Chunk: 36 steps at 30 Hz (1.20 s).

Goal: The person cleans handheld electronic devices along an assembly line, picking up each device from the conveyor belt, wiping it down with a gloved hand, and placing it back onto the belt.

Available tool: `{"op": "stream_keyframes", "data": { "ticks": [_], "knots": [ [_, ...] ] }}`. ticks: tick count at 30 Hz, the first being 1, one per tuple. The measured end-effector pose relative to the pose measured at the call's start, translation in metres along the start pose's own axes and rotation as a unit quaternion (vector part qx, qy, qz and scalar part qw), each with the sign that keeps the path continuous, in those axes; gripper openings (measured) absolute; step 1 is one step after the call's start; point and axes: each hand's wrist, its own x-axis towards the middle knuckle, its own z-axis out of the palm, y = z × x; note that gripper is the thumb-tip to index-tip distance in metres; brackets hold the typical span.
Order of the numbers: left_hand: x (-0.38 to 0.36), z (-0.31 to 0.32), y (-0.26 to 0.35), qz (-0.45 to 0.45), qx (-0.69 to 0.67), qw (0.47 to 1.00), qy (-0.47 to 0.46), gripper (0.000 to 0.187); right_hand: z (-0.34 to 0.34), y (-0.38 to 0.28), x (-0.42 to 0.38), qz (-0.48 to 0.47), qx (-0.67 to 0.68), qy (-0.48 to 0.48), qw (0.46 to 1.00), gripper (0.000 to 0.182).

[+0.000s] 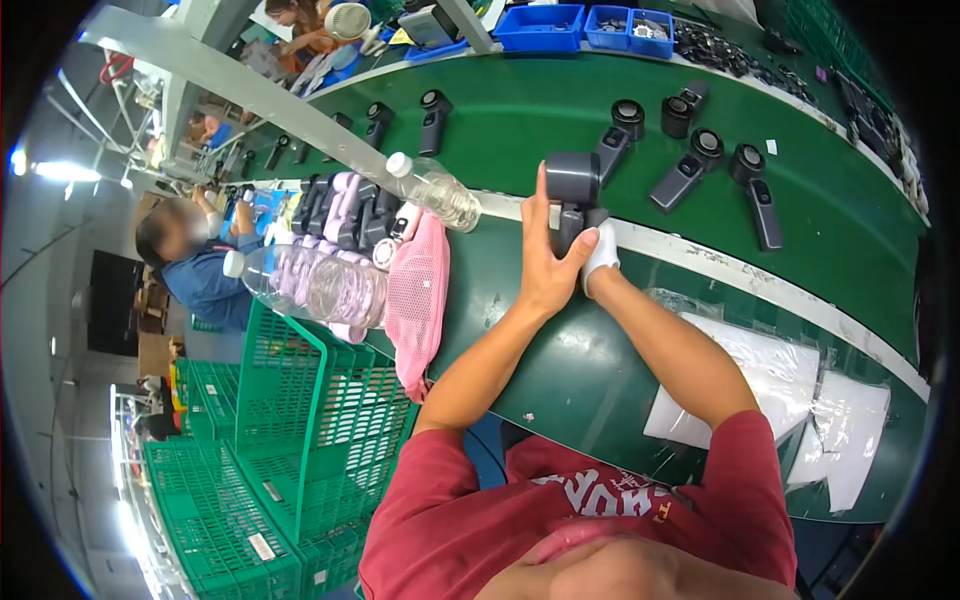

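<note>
A dark grey handheld fan (573, 178) stands upright between my hands at the near edge of the conveyor, its round head on top. My left hand (550, 262) is bare and lies along its left side, fingers stretched upward and thumb across the handle. On the other side, my right hand (603, 246) wears a white glove or finger cover and closes on the handle; its fingers are mostly hidden. Just beyond, another grey fan (617, 140) lies on the green belt (520, 110). More grey fans, such as this one (688, 170), lie farther right.
Left of my arms are a pink mesh pouch (418, 290), two clear bottles (340, 285) (440, 192) and stacked pink and dark fans (345, 212). Green crates (330, 420) stand at lower left. White plastic-wrapped sheets (740, 370) lie right. Blue bins (540, 28) line the back. A co-worker (205, 265) sits left.
</note>
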Motion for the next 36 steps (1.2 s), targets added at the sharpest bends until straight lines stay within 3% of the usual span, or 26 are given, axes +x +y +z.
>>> {"op": "stream_keyframes", "data": {
  "ticks": [2,3,4,5,6,7,8,10,13,16,17,18,19,21,23,25,26,27,29,31,33,36],
  "knots": [
    [0.006,-0.005,0.006,-0.001,-0.037,0.999,-0.001,0.099,-0.027,0.029,0.016,-0.077,-0.104,-0.052,0.99,0.034],
    [0.012,-0.01,0.01,0.0,-0.055,0.998,-0.001,0.102,-0.03,0.036,0.018,-0.064,-0.089,-0.043,0.993,0.034],
    [0.019,-0.016,0.016,0.049,-0.062,0.997,0.011,0.087,-0.033,0.042,0.021,-0.051,-0.074,-0.033,0.995,0.034],
    [0.018,-0.024,0.024,0.007,-0.101,0.995,0.02,0.084,-0.03,0.045,0.019,-0.052,-0.013,-0.059,0.997,0.034],
    [0.018,-0.034,0.032,-0.042,-0.174,0.984,-0.004,0.082,-0.037,0.038,0.019,-0.092,-0.274,-0.126,0.949,0.032],
    [0.02,-0.043,0.037,-0.093,-0.247,0.964,-0.031,0.081,-0.001,0.005,-0.015,0.02,-0.201,-0.09,0.975,0.037],
    [0.019,-0.053,0.024,-0.107,-0.239,0.961,-0.086,0.078,-0.012,0.002,0.004,0.077,-0.102,-0.097,0.987,0.038],
    [0.006,-0.048,-0.01,-0.055,-0.061,0.991,-0.107,0.082,-0.012,-0.017,0.02,0.134,0.071,-0.101,0.983,0.043],
    [-0.012,-0.009,-0.013,0.047,0.174,0.976,-0.124,0.096,-0.038,0.004,0.052,0.217,0.294,-0.148,0.919,0.04],
    [-0.004,-0.008,-0.011,0.059,0.154,0.978,-0.125,0.087,0.013,-0.026,-0.016,0.264,0.449,-0.019,0.853,0.034],
    [0.0,-0.008,-0.011,0.064,0.133,0.981,-0.126,0.083,-0.017,0.0,0.016,0.175,0.253,-0.045,0.95,0.035],
    [0.002,-0.003,-0.002,0.038,0.062,0.993,-0.091,0.077,-0.033,0.013,0.034,0.076,0.042,-0.067,0.994,0.036],
    [0.008,-0.003,0.0,0.062,0.05,0.994,-0.069,0.067,-0.014,-0.001,0.001,0.008,-0.121,-0.046,0.992,0.04],
    [0.022,-0.007,0.0,0.029,0.029,0.998,-0.053,0.058,-0.003,-0.007,-0.009,0.009,-0.187,-0.031,0.982,0.043],
    [0.056,-0.009,0.001,0.019,0.028,0.998,-0.049,0.049,-0.039,0.029,0.044,-0.023,-0.191,-0.102,0.976,0.042],
    [0.101,-0.02,-0.011,0.092,0.218,0.971,-0.024,0.044,-0.027,-0.006,0.034,0.133,-0.215,-0.065,0.965,0.03],
    [0.123,-0.025,-0.018,0.039,0.27,0.962,-0.014,0.044,-0.016,-0.016,0.024,0.096,-0.166,-0.09,0.977,0.027],
    [0.143,-0.028,-0.026,-0.014,0.318,0.948,-0.004,0.044,-0.017,-0.026,0.027,0.168,-0.089,-0.075,0.979,0.032],
    [0.174,-0.044,-0.067,-0.03,0.448,0.892,0.045,0.048,-0.051,-0.036,0.063,0.279,0.037,-0.362,0.889,0.04],
    [0.185,-0.055,-0.099,-0.077,0.532,0.841,0.067,0.051,-0.036,-0.05,0.04,0.244,0.025,-0.203,0.948,0.048],
    [0.193,-0.065,-0.118,-0.152,0.577,0.8,0.064,0.053,-0.045,-0.054,0.047,0.247,0.084,-0.225,0.939,0.045],
    [0.187,-0.074,-0.151,-0.186,0.63,0.75,0.081,0.051,-0.05,-0.056,0.055,0.263,0.128,-0.253,0.922,0.045]
  ]
}}
